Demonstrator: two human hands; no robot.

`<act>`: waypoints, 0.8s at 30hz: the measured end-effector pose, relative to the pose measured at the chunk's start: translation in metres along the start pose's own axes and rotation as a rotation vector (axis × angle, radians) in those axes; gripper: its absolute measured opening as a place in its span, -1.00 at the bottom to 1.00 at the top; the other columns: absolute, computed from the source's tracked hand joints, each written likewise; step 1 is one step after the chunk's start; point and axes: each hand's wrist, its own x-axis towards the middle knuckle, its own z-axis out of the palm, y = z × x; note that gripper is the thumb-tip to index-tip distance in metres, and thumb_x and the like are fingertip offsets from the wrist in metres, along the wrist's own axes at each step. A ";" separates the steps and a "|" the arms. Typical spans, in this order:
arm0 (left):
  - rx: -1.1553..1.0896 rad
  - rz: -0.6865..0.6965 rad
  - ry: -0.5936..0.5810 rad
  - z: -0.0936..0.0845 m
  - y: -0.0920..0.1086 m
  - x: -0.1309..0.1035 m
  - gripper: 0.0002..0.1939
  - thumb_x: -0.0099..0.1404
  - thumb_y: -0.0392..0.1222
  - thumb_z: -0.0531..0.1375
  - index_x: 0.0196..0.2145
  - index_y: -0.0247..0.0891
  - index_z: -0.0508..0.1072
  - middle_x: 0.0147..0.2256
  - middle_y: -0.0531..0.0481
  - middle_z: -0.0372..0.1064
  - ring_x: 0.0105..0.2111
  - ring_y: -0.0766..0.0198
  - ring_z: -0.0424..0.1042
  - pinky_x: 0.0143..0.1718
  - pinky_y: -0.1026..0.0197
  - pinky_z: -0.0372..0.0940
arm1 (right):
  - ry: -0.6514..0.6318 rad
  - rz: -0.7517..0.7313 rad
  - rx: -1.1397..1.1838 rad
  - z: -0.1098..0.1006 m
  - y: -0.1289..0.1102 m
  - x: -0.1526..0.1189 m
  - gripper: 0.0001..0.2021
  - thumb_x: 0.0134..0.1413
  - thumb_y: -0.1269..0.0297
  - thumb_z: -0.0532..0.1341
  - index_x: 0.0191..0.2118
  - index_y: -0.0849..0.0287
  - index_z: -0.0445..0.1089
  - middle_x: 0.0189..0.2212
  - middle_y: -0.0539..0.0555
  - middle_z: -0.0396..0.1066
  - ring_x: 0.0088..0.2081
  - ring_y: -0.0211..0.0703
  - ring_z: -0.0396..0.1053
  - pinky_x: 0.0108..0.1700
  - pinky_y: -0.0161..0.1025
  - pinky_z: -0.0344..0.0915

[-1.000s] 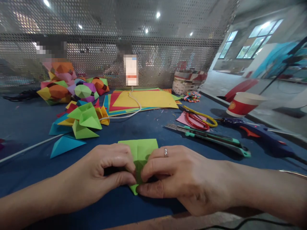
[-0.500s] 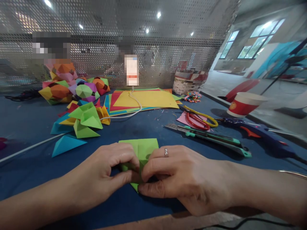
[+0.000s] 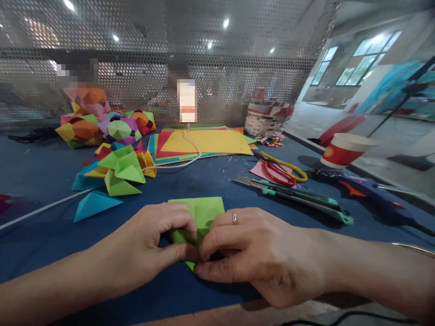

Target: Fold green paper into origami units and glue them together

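Observation:
A partly folded green paper lies on the dark blue table near its front edge. My left hand pinches the left side of the paper between thumb and fingers. From the right, my right hand, with a ring on one finger, grips the paper's lower and right part. The fingertips of both hands are close together over its middle, and they hide much of the lower folds. Behind my left hand sit a blue folded piece and a light green folded cluster.
Finished paper balls stand at the back left. Behind the hands are stacked coloured sheets and a phone with a white cable. Rightward lie a cutter, scissors, a glue gun and a paper cup.
Both hands keep their grip on the green paper and have barely moved. The view has shifted very slightly.

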 end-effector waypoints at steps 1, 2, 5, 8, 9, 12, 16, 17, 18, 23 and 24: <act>0.000 -0.009 0.000 0.000 0.000 -0.001 -0.83 0.29 -0.38 0.25 -0.44 -0.20 0.48 -0.45 0.22 0.40 -0.43 0.44 0.35 -0.36 0.38 0.20 | 0.009 -0.004 0.009 0.000 0.000 0.000 -0.70 0.35 0.50 0.11 -0.01 0.24 0.58 -0.01 0.10 0.59 -0.03 -0.18 0.47 -0.03 -0.25 0.40; 0.000 -0.017 0.003 0.000 0.000 -0.001 -0.83 0.30 -0.37 0.24 -0.44 -0.20 0.47 -0.45 0.22 0.40 -0.43 0.43 0.35 -0.37 0.37 0.19 | 0.015 -0.009 0.022 0.000 0.001 0.000 -0.71 0.34 0.50 0.12 -0.02 0.25 0.58 -0.02 0.10 0.59 -0.04 -0.18 0.48 -0.04 -0.25 0.40; 0.000 -0.044 0.004 0.000 0.001 -0.001 -0.83 0.31 -0.33 0.23 -0.45 -0.19 0.46 -0.46 0.21 0.39 -0.44 0.41 0.35 -0.38 0.35 0.19 | 0.044 -0.021 0.048 0.002 0.002 -0.002 -0.74 0.32 0.50 0.15 -0.05 0.26 0.59 -0.05 0.11 0.59 -0.05 -0.16 0.50 -0.04 -0.25 0.42; -0.017 -0.070 0.006 0.000 0.002 0.000 -0.83 0.31 -0.30 0.26 -0.46 -0.19 0.46 -0.46 0.21 0.39 -0.45 0.41 0.35 -0.38 0.34 0.19 | 0.104 -0.014 0.095 0.004 0.003 -0.004 -0.71 0.24 0.56 0.15 -0.05 0.27 0.58 -0.07 0.12 0.61 -0.05 -0.18 0.52 -0.02 -0.25 0.44; -0.025 -0.077 0.007 0.000 0.002 0.001 -0.84 0.30 -0.29 0.28 -0.46 -0.19 0.46 -0.46 0.21 0.39 -0.45 0.41 0.35 -0.38 0.35 0.19 | 0.127 -0.010 0.110 0.005 0.003 -0.005 -0.68 0.21 0.60 0.14 -0.04 0.28 0.57 -0.07 0.14 0.61 -0.05 -0.18 0.52 -0.02 -0.26 0.44; -0.024 -0.080 0.011 0.000 0.002 0.001 -0.84 0.29 -0.27 0.27 -0.46 -0.20 0.46 -0.46 0.20 0.40 -0.43 0.41 0.36 -0.37 0.34 0.20 | 0.150 0.005 0.129 0.006 0.002 -0.005 -0.60 0.16 0.67 0.11 0.02 0.37 0.55 -0.08 0.19 0.60 -0.05 -0.16 0.53 -0.04 -0.25 0.45; -0.014 -0.077 0.004 0.000 0.003 0.001 -0.83 0.31 -0.28 0.24 -0.46 -0.20 0.46 -0.46 0.18 0.40 -0.43 0.39 0.36 -0.37 0.32 0.19 | 0.085 0.033 0.081 0.006 -0.002 -0.001 -0.68 0.28 0.54 0.19 0.09 0.34 0.54 -0.10 0.18 0.55 -0.05 -0.14 0.49 -0.04 -0.22 0.45; -0.020 -0.076 0.000 0.000 0.004 0.001 -0.83 0.31 -0.29 0.24 -0.47 -0.21 0.46 -0.46 0.18 0.39 -0.43 0.39 0.36 -0.38 0.32 0.19 | 0.062 0.041 0.055 0.005 -0.003 0.000 -0.71 0.30 0.47 0.23 0.09 0.31 0.54 -0.10 0.17 0.54 -0.06 -0.13 0.48 -0.04 -0.20 0.45; -0.026 -0.074 0.000 0.000 0.005 0.002 -0.83 0.30 -0.30 0.24 -0.47 -0.21 0.46 -0.47 0.18 0.38 -0.44 0.39 0.35 -0.38 0.32 0.18 | 0.040 0.050 0.031 0.005 -0.004 0.001 -0.72 0.31 0.42 0.26 0.09 0.28 0.54 -0.10 0.16 0.53 -0.07 -0.12 0.47 -0.05 -0.19 0.44; -0.038 -0.072 0.000 0.000 0.005 0.002 -0.84 0.30 -0.31 0.26 -0.46 -0.21 0.47 -0.46 0.18 0.39 -0.43 0.39 0.36 -0.37 0.32 0.19 | 0.004 0.062 -0.004 0.004 -0.006 0.002 -0.64 0.21 0.38 0.36 0.11 0.25 0.54 -0.08 0.14 0.50 -0.07 -0.10 0.45 -0.08 -0.17 0.42; -0.038 -0.070 0.003 0.000 0.004 0.002 -0.84 0.30 -0.31 0.25 -0.46 -0.20 0.48 -0.46 0.19 0.39 -0.43 0.39 0.37 -0.36 0.32 0.20 | -0.002 0.065 -0.001 0.004 -0.006 0.001 -0.63 0.23 0.35 0.36 0.14 0.25 0.53 -0.07 0.14 0.50 -0.07 -0.10 0.45 -0.07 -0.17 0.42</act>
